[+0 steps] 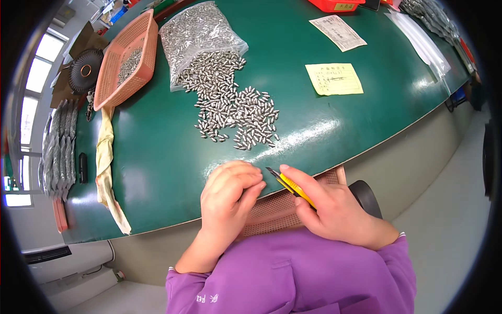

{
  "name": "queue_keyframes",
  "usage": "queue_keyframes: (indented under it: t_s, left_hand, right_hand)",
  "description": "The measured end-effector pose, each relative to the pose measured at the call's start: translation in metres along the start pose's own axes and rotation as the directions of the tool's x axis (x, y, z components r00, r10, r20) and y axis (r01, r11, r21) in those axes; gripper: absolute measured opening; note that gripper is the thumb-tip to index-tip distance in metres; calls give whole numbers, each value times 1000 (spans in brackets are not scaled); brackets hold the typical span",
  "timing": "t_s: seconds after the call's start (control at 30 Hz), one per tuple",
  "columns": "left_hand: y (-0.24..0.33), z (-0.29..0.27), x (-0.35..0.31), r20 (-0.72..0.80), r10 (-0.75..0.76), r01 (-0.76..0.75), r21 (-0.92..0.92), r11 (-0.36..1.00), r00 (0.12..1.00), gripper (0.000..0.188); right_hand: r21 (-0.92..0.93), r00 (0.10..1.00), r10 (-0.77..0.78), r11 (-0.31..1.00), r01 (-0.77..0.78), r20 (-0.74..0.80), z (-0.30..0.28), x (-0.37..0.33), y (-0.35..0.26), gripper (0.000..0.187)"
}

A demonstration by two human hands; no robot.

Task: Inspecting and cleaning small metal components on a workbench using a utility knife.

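My right hand point(334, 209) is closed round a yellow and black utility knife point(297, 189), its blade pointing up and left toward my other hand. Close beside the blade tip, my left hand point(227, 198) is curled at the table's front edge with thumb and fingers pinched together; whatever they may hold is hidden. Beyond both hands, a loose heap of small, pointed silver metal parts point(246, 115) spreads over the green table point(157, 167). The heap runs out of the mouth of a clear plastic bag point(193, 29) full of the same parts.
A pink basket point(149, 63) with some metal parts stands at the far left, near a black fan point(85, 71) and a cloth strip point(104, 162). Another pink basket point(272, 213) sits below the table edge. Yellow card point(334, 79) and white paper point(338, 32) lie right.
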State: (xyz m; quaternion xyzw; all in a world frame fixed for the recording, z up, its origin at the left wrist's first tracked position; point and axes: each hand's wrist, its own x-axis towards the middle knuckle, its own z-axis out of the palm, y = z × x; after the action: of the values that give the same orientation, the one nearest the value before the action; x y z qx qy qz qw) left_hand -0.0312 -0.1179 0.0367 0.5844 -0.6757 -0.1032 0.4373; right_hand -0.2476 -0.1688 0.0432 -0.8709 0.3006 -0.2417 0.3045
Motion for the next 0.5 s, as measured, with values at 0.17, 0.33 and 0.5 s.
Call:
queue_keyframes:
  t_s: [0.17,0.33,0.5]
  left_hand:
    - [1,-2,-4,29,-38,32,189,981,999,23]
    - [4,-8,-6,56,-55,43,189,981,997,23]
    - [5,-8,-3,76,-88,74,170,983,993,23]
  right_hand:
    - [-15,999,-13,1000,13,42,-1,0,-3,63]
    - [-129,995,-4,992,17,95,-5,1,-11,62]
    - [-75,998,9,997,-4,55,0,-1,-12,62]
